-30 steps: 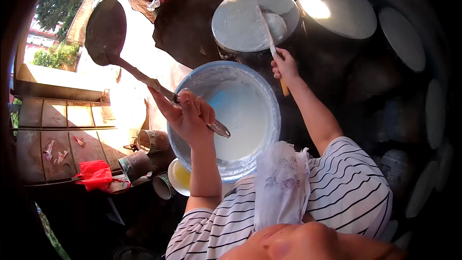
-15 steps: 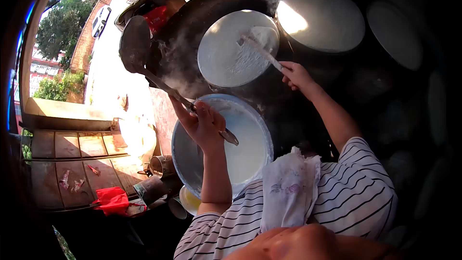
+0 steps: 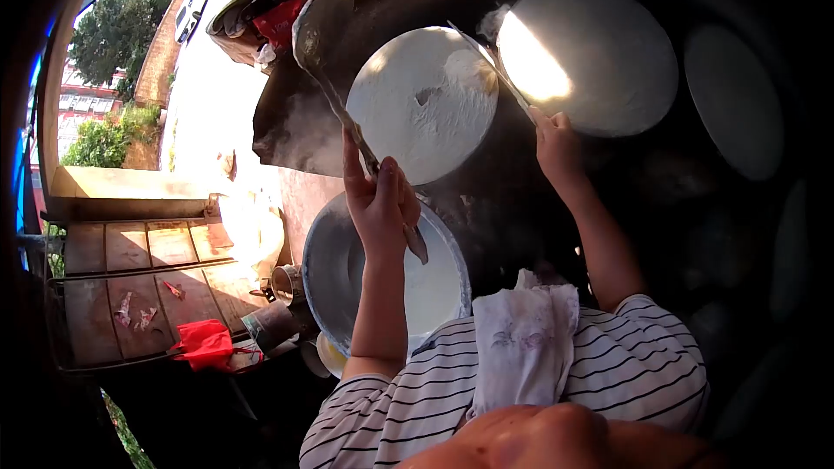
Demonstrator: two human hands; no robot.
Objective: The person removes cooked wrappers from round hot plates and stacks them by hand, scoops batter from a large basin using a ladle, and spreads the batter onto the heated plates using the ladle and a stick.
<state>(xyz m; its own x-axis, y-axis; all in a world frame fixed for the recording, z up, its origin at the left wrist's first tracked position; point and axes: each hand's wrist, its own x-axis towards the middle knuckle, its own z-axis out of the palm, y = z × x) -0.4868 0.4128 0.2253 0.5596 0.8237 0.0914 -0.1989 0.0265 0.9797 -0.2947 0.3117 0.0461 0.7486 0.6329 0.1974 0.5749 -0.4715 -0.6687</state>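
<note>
My left hand is closed around the handle of a ladle, whose round bowl is raised at the upper left. Below that hand stands a wide tub holding white liquid. My right hand grips the end of a thin, flat spatula, seen nearly edge-on. The blade is above or at the right edge of a round white sheet; I cannot tell whether it touches. That sheet has wrinkles and a small dark hole. Beyond lies a second smooth white round, partly sunlit.
A third white round is at the far right in shadow. Steam rises at the left of the nearest round. A red bag lies by a tiled ledge, with metal cans beside it. A bin stands at upper left.
The spatula has lifted from the wrinkled sheet and swung to its right edge, leaving the hole uncovered. The ladle has moved right and up with my left hand. The view has shifted slightly.
</note>
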